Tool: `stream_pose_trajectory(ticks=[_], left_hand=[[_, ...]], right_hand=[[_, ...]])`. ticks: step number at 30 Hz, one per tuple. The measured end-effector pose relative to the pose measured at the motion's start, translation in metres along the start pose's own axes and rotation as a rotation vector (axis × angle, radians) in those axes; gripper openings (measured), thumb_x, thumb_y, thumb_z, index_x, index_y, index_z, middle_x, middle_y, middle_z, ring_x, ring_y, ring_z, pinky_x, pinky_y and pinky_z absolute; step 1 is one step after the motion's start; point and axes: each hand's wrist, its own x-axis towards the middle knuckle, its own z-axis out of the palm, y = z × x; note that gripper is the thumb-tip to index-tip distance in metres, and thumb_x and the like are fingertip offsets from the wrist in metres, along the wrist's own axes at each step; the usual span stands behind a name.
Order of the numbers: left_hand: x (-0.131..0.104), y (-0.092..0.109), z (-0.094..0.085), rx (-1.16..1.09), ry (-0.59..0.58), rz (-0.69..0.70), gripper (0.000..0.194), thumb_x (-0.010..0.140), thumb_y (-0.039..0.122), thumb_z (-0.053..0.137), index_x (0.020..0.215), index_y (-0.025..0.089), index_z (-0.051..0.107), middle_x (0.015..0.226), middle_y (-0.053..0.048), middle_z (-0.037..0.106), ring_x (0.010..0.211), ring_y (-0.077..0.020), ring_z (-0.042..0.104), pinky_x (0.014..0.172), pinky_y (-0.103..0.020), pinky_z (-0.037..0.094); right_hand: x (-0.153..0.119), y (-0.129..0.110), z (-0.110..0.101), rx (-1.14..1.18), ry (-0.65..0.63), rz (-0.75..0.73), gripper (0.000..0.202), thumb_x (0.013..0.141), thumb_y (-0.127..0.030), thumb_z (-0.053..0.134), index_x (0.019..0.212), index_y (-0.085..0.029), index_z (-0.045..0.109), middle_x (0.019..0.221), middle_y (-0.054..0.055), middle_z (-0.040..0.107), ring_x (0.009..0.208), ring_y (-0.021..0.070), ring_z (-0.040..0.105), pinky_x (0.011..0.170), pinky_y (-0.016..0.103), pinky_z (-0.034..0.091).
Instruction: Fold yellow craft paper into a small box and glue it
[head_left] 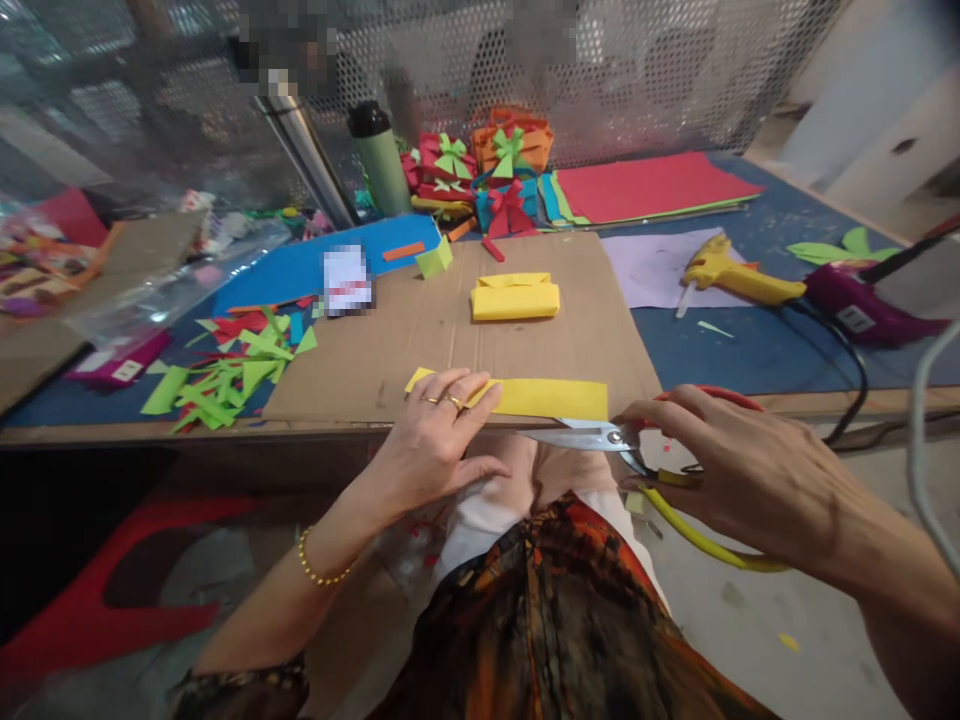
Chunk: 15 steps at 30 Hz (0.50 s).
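A yellow paper strip point(555, 397) lies along the front edge of the cardboard sheet point(360, 370). My left hand point(442, 430) rests on its left part, fingers spread and flat, thumb over the table edge. My right hand point(735, 470) is closed round the red and yellow handles of a pair of scissors point(592, 437). Their blades point left, slightly parted, just below the strip's right end. Behind the strip a folded yellow paper piece point(516, 299) sits on the cardboard.
Green and red scraps point(240, 370) are heaped at the left. A yellow glue gun point(720, 272) lies on lilac paper point(637, 262) at the right, its cable trailing. Paper bows, a green bottle point(382, 165) and red sheets point(652, 188) stand or lie at the back.
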Motion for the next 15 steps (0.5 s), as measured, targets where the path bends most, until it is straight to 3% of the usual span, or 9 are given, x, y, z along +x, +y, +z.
stream_pose_trajectory(ticks=[7, 12, 15], left_hand=[[0.016, 0.011, 0.011, 0.042, -0.004, 0.033, 0.083, 0.096, 0.073, 0.038, 0.144, 0.008, 0.055, 0.136, -0.023, 0.063, 0.125, -0.0356, 0.053, 0.106, -0.051, 0.041], [0.021, 0.016, 0.001, 0.070, -0.112, 0.017, 0.068, 0.094, 0.067, 0.047, 0.150, 0.029, 0.055, 0.139, -0.016, 0.060, 0.124, -0.0328, 0.052, 0.104, -0.047, 0.040], [0.029, 0.016, -0.003, 0.057, -0.144, -0.004, 0.070, 0.091, 0.074, 0.042, 0.144, 0.032, 0.061, 0.132, -0.016, 0.062, 0.116, -0.0321, 0.053, 0.097, -0.046, 0.042]], right_hand=[[-0.005, 0.005, 0.003, 0.044, -0.021, 0.019, 0.031, 0.084, -0.026, 0.065, 0.113, -0.026, 0.054, 0.093, 0.002, 0.066, 0.072, 0.0221, 0.067, 0.051, 0.029, 0.036], [-0.005, 0.006, 0.007, 0.099, 0.037, -0.014, 0.025, 0.087, -0.030, 0.065, 0.110, -0.024, 0.055, 0.090, 0.002, 0.065, 0.064, 0.0172, 0.061, 0.049, 0.027, 0.031], [-0.006, 0.006, 0.005, 0.114, 0.030, -0.031, 0.023, 0.089, -0.028, 0.064, 0.110, -0.024, 0.056, 0.089, 0.002, 0.064, 0.061, 0.0154, 0.058, 0.048, 0.026, 0.030]])
